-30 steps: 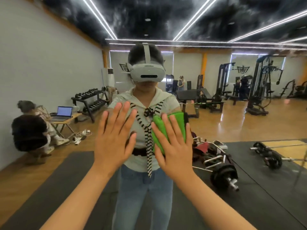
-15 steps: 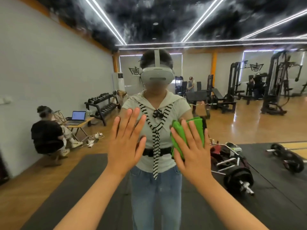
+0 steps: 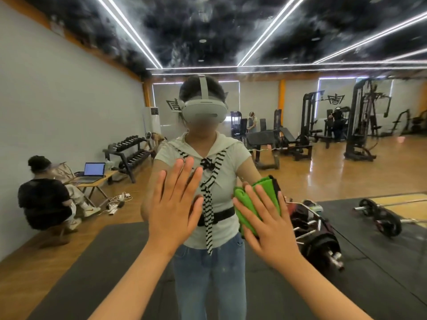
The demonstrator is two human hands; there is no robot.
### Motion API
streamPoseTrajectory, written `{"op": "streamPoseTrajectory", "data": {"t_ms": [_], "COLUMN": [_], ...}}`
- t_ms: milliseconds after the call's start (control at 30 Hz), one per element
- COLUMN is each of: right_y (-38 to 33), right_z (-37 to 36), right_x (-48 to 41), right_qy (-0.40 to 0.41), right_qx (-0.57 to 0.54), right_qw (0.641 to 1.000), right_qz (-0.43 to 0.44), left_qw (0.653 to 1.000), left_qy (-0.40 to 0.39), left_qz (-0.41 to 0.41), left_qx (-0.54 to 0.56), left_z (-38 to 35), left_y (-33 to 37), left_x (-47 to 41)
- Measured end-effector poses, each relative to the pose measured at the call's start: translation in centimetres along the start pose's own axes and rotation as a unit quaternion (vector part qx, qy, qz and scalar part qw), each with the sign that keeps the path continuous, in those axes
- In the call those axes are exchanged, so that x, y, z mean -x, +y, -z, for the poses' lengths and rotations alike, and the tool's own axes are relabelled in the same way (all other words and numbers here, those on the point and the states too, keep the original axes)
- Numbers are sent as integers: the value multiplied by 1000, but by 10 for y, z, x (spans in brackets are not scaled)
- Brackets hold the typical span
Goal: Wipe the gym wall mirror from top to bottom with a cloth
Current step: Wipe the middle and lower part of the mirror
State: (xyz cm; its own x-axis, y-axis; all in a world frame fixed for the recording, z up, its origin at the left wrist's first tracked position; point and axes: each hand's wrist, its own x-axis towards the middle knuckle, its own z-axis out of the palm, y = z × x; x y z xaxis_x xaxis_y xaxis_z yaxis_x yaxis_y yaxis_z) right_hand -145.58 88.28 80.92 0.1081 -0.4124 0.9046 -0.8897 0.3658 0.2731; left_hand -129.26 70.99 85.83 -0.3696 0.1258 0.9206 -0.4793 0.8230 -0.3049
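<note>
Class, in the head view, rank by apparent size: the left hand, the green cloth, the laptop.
1. left hand, close to camera.
2. green cloth, partly hidden under right hand.
3. laptop, a distant reflection.

**user1:** We're seeing a bright green cloth [image 3: 263,183] and a black-and-white striped scarf [image 3: 209,211] on a pale cream top [image 3: 231,153], right?

**user2:** Yep, plus light blue jeans [image 3: 208,273]. We also get a black ceiling [image 3: 196,31] with smoky white marbling, an orange-brown floor [image 3: 323,176] and dark grey mats [image 3: 92,262].

grey headset [image 3: 203,113], pale top [image 3: 230,155], blue jeans [image 3: 208,285]
</note>
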Motion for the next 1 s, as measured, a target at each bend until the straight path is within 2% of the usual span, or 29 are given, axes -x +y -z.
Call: {"op": "streamPoseTrajectory", "data": {"t_ms": [67,100,167,267,333,367,433,500,567,600,667,733,800,867,933,1000], "right_y": [26,40,61,48,21,9,0,23,59,77,102,103,82,62,61,90], "right_z": [6,10,20,21,12,8,5,12,22,29,41,43,32,19,12,19], "right_x": [10,9,-2,-24,-28,-27,-14,-5,-3,-6,-18,-33,-41,-32,-12,4], "right_qy": [-19,-15,8,63,75,66,24,-16,-30,-25,9,64,108,112,74,26], "right_qx": [37,43,24,-22,-44,-56,-58,-21,9,8,-19,-47,-49,-42,-23,12], "right_qw": [998,998,999,977,968,972,991,1000,999,1000,993,972,959,969,991,1000], "right_qz": [57,46,-47,-203,-235,-217,-121,-1,30,-1,-114,-221,-259,-216,-112,8], "left_qw": [1000,1000,1000,1000,1000,1000,999,994,987,986,990,993,994,995,996,997], "left_qy": [1,1,2,2,-2,-6,-13,-8,0,1,-3,-11,-19,-31,-36,-32], "left_qz": [-1,-1,1,10,11,13,31,75,115,116,84,47,14,-17,-39,-52], "left_qx": [-2,-5,-6,-4,-1,3,33,82,116,121,113,104,105,97,76,49], "left_z": [0,0,0,0,1,2,7,15,20,20,17,10,1,-9,-20,-28], "left_y": [0,0,1,2,2,3,8,19,33,40,55,72,92,111,124,130], "left_x": [-1,-1,0,0,-1,-1,-3,-5,-11,-15,-25,-36,-46,-51,-49,-44]}}
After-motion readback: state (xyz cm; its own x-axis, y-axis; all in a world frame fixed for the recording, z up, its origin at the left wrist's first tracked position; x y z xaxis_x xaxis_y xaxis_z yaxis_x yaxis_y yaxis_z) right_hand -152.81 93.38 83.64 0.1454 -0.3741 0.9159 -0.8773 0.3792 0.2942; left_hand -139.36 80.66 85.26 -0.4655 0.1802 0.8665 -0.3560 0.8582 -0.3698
